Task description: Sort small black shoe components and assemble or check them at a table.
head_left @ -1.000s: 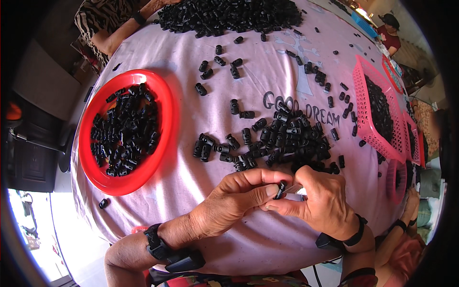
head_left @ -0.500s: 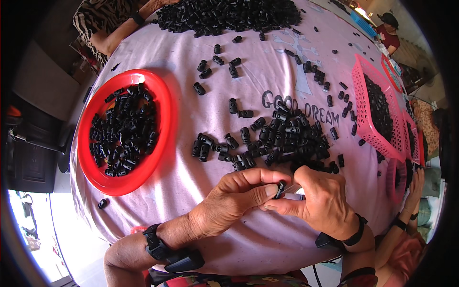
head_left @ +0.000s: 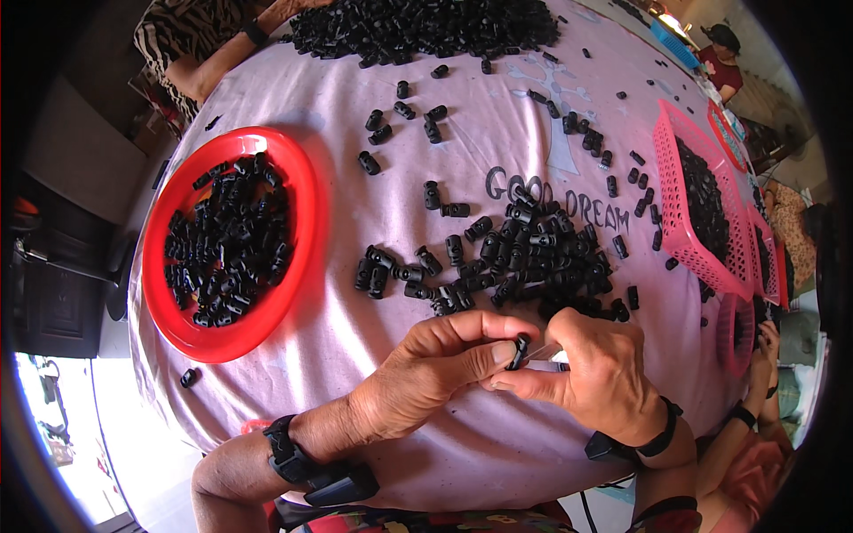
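My left hand (head_left: pixel 435 369) pinches one small black plastic cord lock (head_left: pixel 519 352) between thumb and fingertips. My right hand (head_left: pixel 591 373) is closed on a small knife-like tool with a thin, shiny blade (head_left: pixel 542 352); its handle is mostly hidden in the fist. The tip of the blade meets or nearly meets the cord lock, and I cannot tell which. Just beyond both hands lies a loose heap of similar black cord locks (head_left: pixel 533 253) on the cloth. Others (head_left: pixel 413 275) spread from the heap toward the left.
A red plate (head_left: pixel 306 213) full of cord locks stands at left. Pink baskets (head_left: pixel 675 204) of black parts line the right edge. A large black pile (head_left: pixel 426 31) lies at the far side. The pink cloth (head_left: pixel 346 391) covers the table. Other people's arms (head_left: pixel 200 75) reach the table far left and right.
My hands and the cord lock stay almost where they were. At the right edge, another person's hand has shifted slightly.
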A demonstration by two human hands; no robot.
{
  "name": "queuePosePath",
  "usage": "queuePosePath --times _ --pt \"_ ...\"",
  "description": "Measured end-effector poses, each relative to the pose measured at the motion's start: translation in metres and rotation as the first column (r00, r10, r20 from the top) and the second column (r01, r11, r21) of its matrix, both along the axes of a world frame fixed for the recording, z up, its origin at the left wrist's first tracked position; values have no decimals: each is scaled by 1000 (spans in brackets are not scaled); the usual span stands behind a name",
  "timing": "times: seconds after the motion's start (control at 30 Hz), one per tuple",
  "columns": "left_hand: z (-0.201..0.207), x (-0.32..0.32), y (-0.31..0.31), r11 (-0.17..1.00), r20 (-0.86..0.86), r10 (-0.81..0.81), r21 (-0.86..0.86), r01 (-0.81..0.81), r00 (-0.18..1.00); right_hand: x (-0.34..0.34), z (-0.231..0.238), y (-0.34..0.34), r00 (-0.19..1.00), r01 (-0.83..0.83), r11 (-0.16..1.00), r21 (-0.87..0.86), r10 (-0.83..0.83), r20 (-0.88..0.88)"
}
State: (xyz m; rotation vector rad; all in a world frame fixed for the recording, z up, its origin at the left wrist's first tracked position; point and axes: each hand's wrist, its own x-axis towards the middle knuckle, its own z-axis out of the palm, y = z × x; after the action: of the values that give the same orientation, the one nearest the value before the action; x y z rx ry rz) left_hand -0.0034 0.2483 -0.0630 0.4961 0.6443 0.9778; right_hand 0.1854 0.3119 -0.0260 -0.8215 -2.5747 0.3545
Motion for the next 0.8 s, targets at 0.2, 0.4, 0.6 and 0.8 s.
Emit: queuePosePath --times 0.2,0.4,0.6,0.8 --pt "3 0 0 1000 4 4 -19 -4 1000 0 -1 2 1000 -8 1000 9 8 -2" --pt "3 1 0 1000 20 14 -18 -13 1000 0 -1 1 999 -10 1000 29 9 32" --pt "-4 2 -2 999 19 29 -31 -29 999 1 -1 1 999 -13 999 33 12 41" --pt "-1 2 -1 999 30 31 -38 -30 999 0 -2 0 1000 0 1000 31 -1 30"
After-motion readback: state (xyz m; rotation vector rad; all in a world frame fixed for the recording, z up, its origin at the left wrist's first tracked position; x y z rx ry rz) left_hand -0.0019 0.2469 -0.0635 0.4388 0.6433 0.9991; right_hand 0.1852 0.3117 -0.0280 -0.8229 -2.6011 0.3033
